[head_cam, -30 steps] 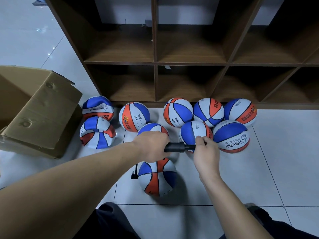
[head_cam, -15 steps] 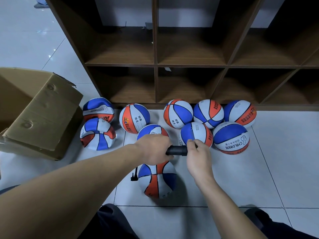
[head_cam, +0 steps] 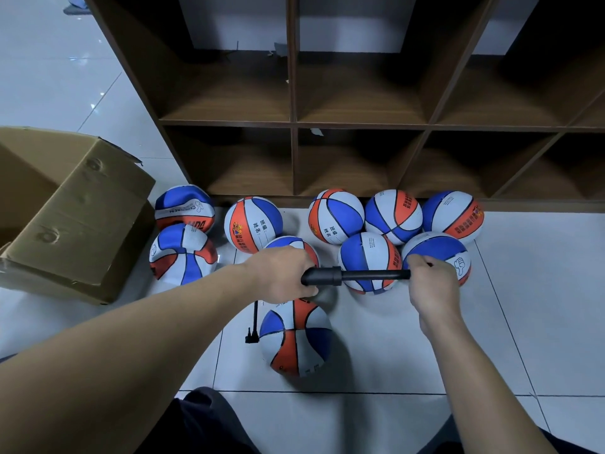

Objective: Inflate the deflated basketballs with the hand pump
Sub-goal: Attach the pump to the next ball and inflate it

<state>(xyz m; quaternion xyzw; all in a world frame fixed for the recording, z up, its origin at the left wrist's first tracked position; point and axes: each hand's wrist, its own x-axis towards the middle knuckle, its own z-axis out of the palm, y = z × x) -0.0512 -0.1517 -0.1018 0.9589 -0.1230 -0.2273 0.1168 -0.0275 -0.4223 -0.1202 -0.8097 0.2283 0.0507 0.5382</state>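
Pump (head_cam: 355,276) barrel is gripped by left hand (head_cam: 283,273), handle by right hand (head_cam: 430,283), rod drawn out | near ball (head_cam: 296,337) is hosed, on floor | two balls (head_cam: 183,253) by box look soft; rest judged done

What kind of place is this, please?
Probably a school or sports storeroom: a wooden cubby shelf stands on a tiled floor, children's basketballs lie before it, and an opened cardboard box sits nearby.

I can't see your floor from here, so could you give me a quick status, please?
Left hand grips pump barrel; right hand holds its handle, drawn out. Hose leads to nearest basketball. Nothing in the way.
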